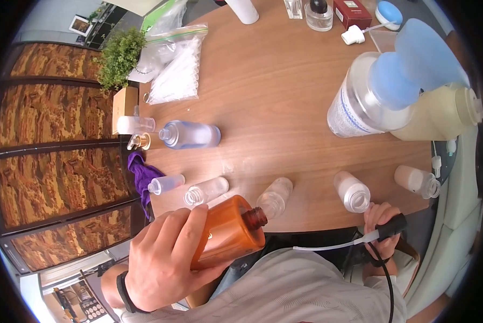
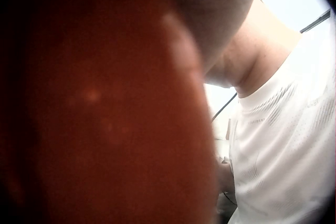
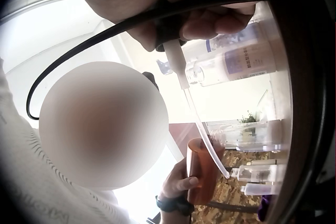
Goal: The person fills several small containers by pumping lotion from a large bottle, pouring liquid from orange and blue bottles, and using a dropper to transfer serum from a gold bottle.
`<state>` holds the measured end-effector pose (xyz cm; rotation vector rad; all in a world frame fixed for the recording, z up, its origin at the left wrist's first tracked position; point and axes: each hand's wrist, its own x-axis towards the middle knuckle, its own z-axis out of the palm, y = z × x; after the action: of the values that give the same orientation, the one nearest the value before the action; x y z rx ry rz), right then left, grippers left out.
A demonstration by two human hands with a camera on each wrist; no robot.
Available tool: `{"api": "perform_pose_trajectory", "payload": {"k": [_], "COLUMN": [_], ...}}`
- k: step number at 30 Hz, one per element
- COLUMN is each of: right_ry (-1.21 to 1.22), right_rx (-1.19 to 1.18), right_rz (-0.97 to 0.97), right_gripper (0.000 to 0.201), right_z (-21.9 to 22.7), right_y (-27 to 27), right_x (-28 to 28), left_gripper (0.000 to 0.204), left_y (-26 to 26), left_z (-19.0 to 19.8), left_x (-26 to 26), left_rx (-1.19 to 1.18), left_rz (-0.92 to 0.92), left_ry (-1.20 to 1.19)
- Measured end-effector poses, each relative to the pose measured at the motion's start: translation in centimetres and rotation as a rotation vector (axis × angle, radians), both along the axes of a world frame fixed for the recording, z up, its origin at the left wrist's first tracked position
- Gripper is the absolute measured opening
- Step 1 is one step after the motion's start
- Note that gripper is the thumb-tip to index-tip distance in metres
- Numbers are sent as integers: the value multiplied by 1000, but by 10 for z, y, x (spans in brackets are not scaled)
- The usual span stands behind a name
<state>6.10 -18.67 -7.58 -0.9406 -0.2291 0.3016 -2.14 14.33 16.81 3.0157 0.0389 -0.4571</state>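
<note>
Head view: left hand (image 1: 165, 255) wrapped round orange bottle (image 1: 222, 234), thumb on one side, fingers over the other; bottle held tilted over the table edge, dark threaded neck (image 1: 254, 218) pointing at a clear bottle (image 1: 275, 198). Can't tell from here if neck and clear bottle touch. Right hand (image 1: 382, 218) has fingers curled round a black cap (image 1: 392, 227), with white stem (image 1: 370, 237) and thin clear tube (image 1: 327, 248) sticking out toward the orange bottle, tip well apart from its neck. Left wrist view is mostly orange blur. Right wrist view shows the tube bending down from the stem. On the wooden table (image 1: 263, 97): more small clear bottles in a row, blue-tinted bottle (image 1: 194, 134), purple cloth (image 1: 143, 175) at the edge, big bottle with blue top (image 1: 354, 102) beside a cream bottle (image 1: 440, 114)
</note>
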Motion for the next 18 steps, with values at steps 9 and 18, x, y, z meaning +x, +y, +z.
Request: {"api": "perform_pose_trajectory", "payload": {"k": [9,18], "right_ry": [29,13], "right_rx": [35,56], "right_rz": [-29,2], "right_gripper": [52,50], "right_z": [-3,-3], "right_y": [1,0], "right_x": [-2,0], "left_gripper": [86,86], "left_y": [-1,-3], "left_z": [1,5], "left_x": [2,3], "left_rx": [6,25], "left_rz": [-6,2], "left_ry": [-19,18]}}
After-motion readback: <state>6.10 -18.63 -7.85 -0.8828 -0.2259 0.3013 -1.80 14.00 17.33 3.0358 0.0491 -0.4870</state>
